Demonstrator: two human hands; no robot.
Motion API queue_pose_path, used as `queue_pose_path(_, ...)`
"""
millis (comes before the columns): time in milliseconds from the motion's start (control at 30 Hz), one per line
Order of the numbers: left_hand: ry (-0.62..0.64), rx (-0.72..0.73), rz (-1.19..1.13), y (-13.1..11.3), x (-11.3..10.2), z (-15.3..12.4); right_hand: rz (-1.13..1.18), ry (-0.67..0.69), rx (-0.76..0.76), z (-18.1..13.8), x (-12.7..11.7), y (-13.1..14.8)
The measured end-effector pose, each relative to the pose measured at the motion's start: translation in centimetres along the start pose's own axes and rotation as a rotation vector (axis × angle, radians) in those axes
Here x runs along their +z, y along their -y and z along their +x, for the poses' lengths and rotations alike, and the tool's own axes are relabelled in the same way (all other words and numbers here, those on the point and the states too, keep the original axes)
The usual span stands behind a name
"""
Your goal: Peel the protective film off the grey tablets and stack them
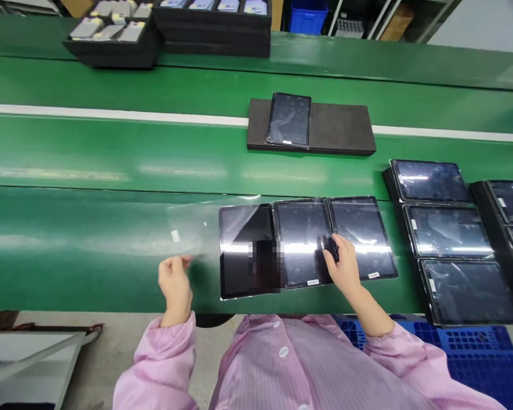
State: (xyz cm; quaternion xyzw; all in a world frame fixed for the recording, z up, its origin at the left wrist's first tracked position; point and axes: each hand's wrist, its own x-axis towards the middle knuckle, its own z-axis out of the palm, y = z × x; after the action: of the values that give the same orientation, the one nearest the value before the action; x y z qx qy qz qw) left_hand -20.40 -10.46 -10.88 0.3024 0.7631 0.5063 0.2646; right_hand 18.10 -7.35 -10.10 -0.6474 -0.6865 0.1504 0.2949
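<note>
My left hand (175, 285) pinches the edge of a clear protective film (196, 228), which stretches up and right toward the leftmost of three tablets. That tablet (239, 256) has a dark, glossy screen, and part of the film still overlaps its upper area. Beside it lie a middle tablet (301, 233) and a right tablet (361, 228), both with small white labels at the lower edge. My right hand (344, 265) rests over the border between these two, thumb and fingers apart, with nothing visible in it.
A black foam block (342, 128) bears one tablet (289, 119) on the green belt. Further tablets (451, 230) lie on black foam trays at the right. Black boxes (216, 37) with pale packets stand at the back left. A blue bin (308, 17) is behind the belt.
</note>
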Motion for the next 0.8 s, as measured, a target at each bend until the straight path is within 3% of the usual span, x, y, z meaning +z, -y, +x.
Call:
queue_pose_path(67, -0.053, -0.082, -0.113, 0.2, -0.2, 0.2, 0.176, 0.032, 0.109, 0.2, 0.7, 1.1)
queue_pose_path(200, -0.041, -0.249, -0.418, -0.7, -0.8, -1.9, 0.578, 0.201, 0.403, 1.3, 2.5, 4.2)
queue_pose_path(300, 0.046, -0.328, -0.595, -1.4, -1.1, -4.1, 0.688, 0.354, 0.465, 3.4, 4.4, 6.7)
queue_pose_path(400, 0.236, -0.242, -0.396, -1.4, -1.2, -5.9, 0.73, 0.486, 0.497, 6.3, 6.1, 8.7)
queue_pose_path(533, 0.63, 0.158, 0.233, -0.9, -1.5, -8.1, 0.622, 0.577, 0.476, 9.2, 7.5, 11.1)
queue_pose_path(600, 0.721, 0.365, 0.511, -0.6, -1.5, -9.4, 0.535, 0.581, 0.428, 8.9, 7.5, 12.5)
queue_pose_path(667, 0.703, 0.484, 0.722, -0.1, -1.4, -10.8, 0.452, 0.634, 0.285, 7.2, 6.6, 14.1)
queue_pose_path(700, 0.677, 0.528, 0.8, 0.2, -1.3, -11.4, 0.428, 0.701, 0.163, 5.9, 5.9, 14.8)
queue_pose_path(800, 0.589, 0.646, 0.949, 1.4, -1.0, -12.8, 0.441, 1.119, -0.494, 2.0, 2.9, 15.9)
